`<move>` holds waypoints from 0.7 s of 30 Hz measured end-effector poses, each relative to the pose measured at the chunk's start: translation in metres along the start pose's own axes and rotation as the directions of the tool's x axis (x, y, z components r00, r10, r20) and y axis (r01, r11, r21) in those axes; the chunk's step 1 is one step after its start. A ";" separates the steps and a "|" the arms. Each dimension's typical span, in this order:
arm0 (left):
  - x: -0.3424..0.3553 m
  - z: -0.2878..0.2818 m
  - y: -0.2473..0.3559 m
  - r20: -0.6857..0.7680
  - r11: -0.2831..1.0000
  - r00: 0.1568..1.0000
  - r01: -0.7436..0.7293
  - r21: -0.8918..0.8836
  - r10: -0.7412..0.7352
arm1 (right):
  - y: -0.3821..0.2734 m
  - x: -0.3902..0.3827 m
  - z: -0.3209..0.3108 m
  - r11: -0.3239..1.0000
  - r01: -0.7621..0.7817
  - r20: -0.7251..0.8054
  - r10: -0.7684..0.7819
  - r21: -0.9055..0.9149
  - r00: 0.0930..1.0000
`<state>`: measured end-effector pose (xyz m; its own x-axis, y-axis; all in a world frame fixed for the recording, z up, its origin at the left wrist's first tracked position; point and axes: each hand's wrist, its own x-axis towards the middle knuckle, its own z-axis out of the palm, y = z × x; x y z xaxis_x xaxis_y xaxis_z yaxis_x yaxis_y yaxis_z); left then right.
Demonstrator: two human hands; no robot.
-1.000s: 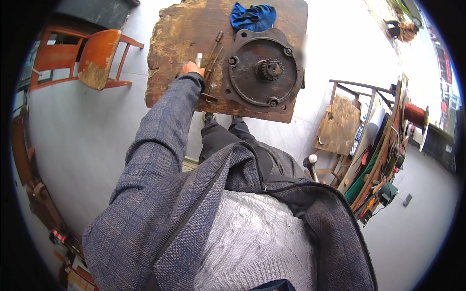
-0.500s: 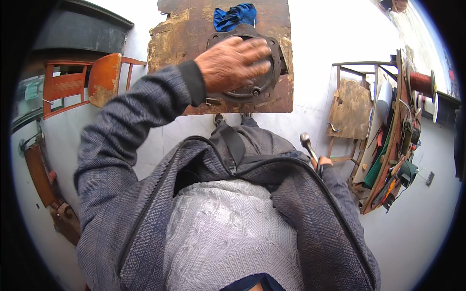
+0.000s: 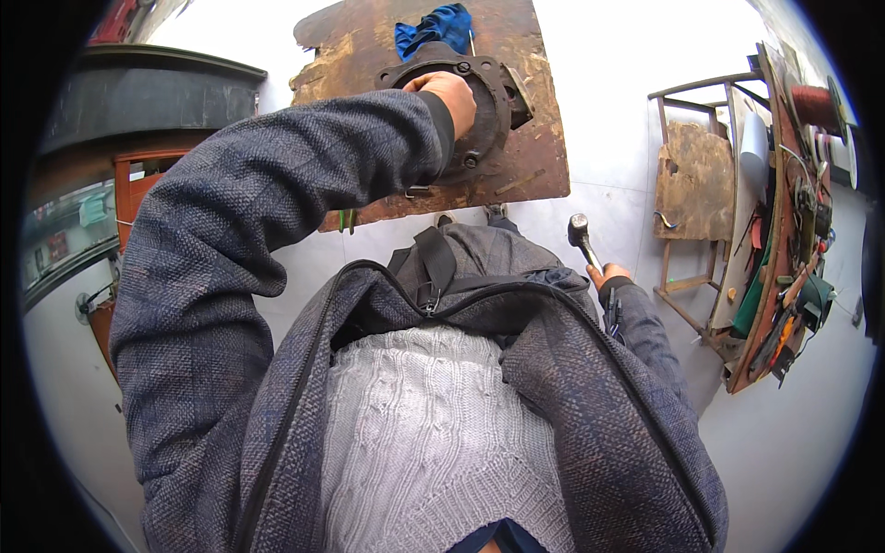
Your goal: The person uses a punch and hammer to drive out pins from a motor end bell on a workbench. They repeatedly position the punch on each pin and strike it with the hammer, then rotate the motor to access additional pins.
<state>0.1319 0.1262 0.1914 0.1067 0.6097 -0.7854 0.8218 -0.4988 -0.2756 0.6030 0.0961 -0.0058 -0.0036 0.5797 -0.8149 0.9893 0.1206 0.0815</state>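
Note:
My left hand (image 3: 444,97) is curled at the dark, round cast-metal flange plate (image 3: 484,140) on the worn wooden table (image 3: 521,32). Its fingertips are hidden, so I cannot make out what they grip. The sleeve covers part of the plate. A crumpled blue cloth (image 3: 429,32) lies just beyond the plate. Low on my right, beside my hip, my right hand (image 3: 608,275) is closed round a steel hammer-like tool (image 3: 581,238), its head raised toward the table.
An old wooden frame with a worn board (image 3: 691,175) stands at the right, beside a cluttered rack of tools, offcuts and a copper-wire spool (image 3: 811,106). At the left are a dark metal cabinet (image 3: 166,88) and part of an orange wooden chair (image 3: 134,198).
My left hand moved from the tools left of the plate, across it, and now curls at it, the arm reaching further over. My right hand has come into view with the hammer-like tool.

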 end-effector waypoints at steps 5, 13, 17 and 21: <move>0.004 -0.004 -0.023 0.006 0.909 0.985 0.159 -0.386 -0.170 | -0.006 -0.001 0.002 0.999 0.044 0.052 -0.044 -0.006 0.998; -0.008 0.008 -0.029 -0.018 0.801 0.967 0.201 -0.564 -0.255 | -0.003 0.005 0.004 0.994 0.073 0.041 -0.076 0.075 0.996; -0.026 0.035 -0.001 -0.524 0.970 0.846 0.197 0.142 -0.095 | 0.000 0.011 0.001 0.995 0.065 0.059 -0.069 0.073 0.996; -0.022 0.033 0.008 -0.466 0.949 0.881 0.208 0.238 -0.076 | -0.002 0.019 -0.009 0.998 0.050 0.078 -0.052 0.029 0.996</move>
<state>0.1176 0.0884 0.1879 0.2925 0.8627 -0.4126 0.6685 -0.4930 -0.5569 0.5999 0.1140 -0.0160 -0.0436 0.5077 -0.8604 0.9917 0.1263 0.0243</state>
